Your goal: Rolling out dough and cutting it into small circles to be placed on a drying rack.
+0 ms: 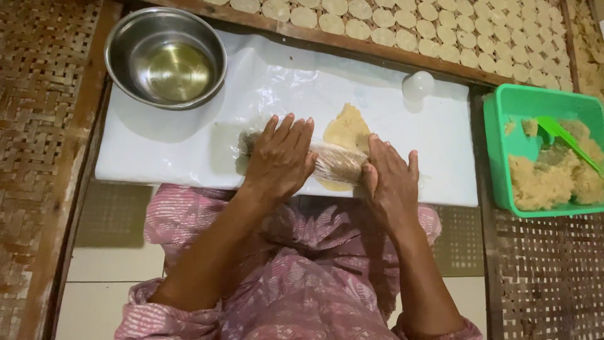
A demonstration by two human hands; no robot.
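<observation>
We see both bare hands laid palm-down on a plastic-wrapped cylindrical rolling pin that lies crosswise on a white board covered with clear plastic film. The left hand rests flat on the left part of the roller with its fingers spread and stretched toward the far side; it grips nothing, only presses from above. The right hand lies on the right end of the roller, fingers extended and slightly apart, thumb tucked against the roller's near side, likewise open rather than closed around it. Under the roller, between the two hands, sits a thin flattened sheet of pale yellow dough; most of it shows on the far side of the roller, and a small edge peeks out on the near side. At the far left corner of the board stands a round stainless steel bowl holding a little clear yellowish liquid. On the far right part of the board rests a small white ball-shaped object. To the right, just beside the board, is a green rectangular plastic tub with crumbly beige dough and a green plastic scoop lying in it. Along the far side, a woven bamboo tray carries rows of small pale round discs. The person's pink patterned garment fills the near centre.
</observation>
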